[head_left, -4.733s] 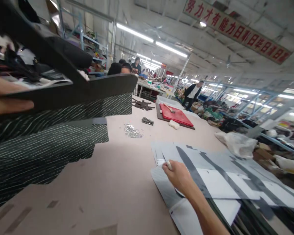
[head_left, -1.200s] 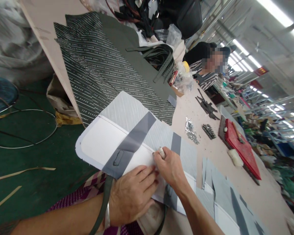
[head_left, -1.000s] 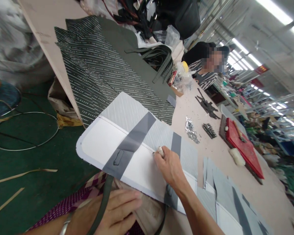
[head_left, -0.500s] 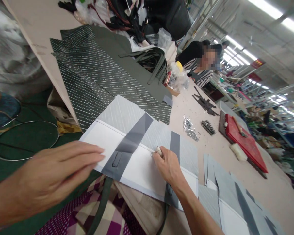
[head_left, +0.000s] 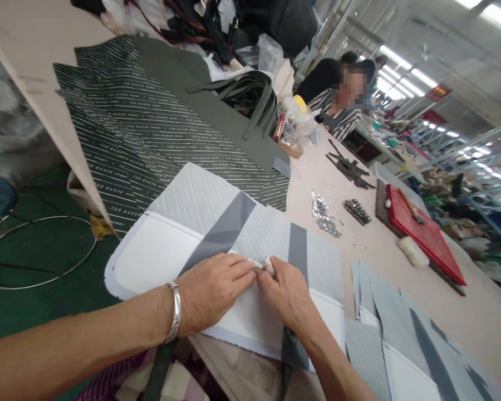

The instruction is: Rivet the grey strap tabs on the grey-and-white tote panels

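A light grey and white bag panel (head_left: pixel 142 262) with two dark grey straps, one strap (head_left: pixel 223 231) on the left and one strap (head_left: pixel 297 248) on the right, lies in front of me. My left hand (head_left: pixel 215 289), a silver bangle on its wrist, rests over the panel with its fingertips pinched together at its middle seam. Touching those fingertips, my right hand (head_left: pixel 286 289) is closed in a pinch too. Something white (head_left: pixel 269 266) shows at its index finger; whether it is a finger wrap or a held thing is unclear. What sits between the fingertips is too small to name.
Dark printed fabric pieces (head_left: pixel 150 128) and coiled dark straps (head_left: pixel 254 97) lie beyond the panel. Silver metal bits (head_left: pixel 323 214), dark metal parts (head_left: pixel 357 211) and a red board (head_left: pixel 426 234) with a hammer (head_left: pixel 411 206) are to the right. More grey panels (head_left: pixel 396 312) lie nearby. A person (head_left: pixel 338 94) sits farther back.
My left hand has moved right from the panel's left edge to meet my right hand, its fingers now pinched. My right hand stays at the seam. The panel's left end now lies flatter and shows more.
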Demonstrator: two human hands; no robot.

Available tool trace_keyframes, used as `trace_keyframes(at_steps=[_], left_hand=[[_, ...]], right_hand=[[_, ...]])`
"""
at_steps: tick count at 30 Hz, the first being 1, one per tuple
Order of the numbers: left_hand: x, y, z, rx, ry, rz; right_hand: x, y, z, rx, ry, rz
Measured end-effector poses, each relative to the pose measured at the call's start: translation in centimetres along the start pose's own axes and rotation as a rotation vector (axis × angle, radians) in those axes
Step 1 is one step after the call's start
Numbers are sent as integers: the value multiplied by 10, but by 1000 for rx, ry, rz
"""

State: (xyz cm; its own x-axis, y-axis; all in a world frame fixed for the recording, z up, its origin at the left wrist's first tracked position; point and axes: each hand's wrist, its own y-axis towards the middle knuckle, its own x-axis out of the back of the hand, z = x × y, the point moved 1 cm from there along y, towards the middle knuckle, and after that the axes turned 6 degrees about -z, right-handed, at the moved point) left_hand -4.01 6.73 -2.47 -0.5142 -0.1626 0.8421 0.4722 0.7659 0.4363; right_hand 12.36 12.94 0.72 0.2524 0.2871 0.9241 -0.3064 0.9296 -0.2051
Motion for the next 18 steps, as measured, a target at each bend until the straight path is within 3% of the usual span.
trace_keyframes(at_steps=[6, 9, 13, 16, 18], left_hand=[[-2, -1, -1, -56, 91, 10], [-3, -2, 0, -64, 106, -20], [-5, -4, 2, -65, 102, -37], [-4, -5, 5, -68, 74, 5], [-4, -5, 7, -76, 60, 25]], right_hand=[[9, 0, -6, -15, 164, 15], [25, -9, -13, -46, 447, -125], [41, -23, -19, -95, 984, -368], [39, -27, -15, -105, 1283, -484], [33, -28, -12, -112, 1348, -499]])
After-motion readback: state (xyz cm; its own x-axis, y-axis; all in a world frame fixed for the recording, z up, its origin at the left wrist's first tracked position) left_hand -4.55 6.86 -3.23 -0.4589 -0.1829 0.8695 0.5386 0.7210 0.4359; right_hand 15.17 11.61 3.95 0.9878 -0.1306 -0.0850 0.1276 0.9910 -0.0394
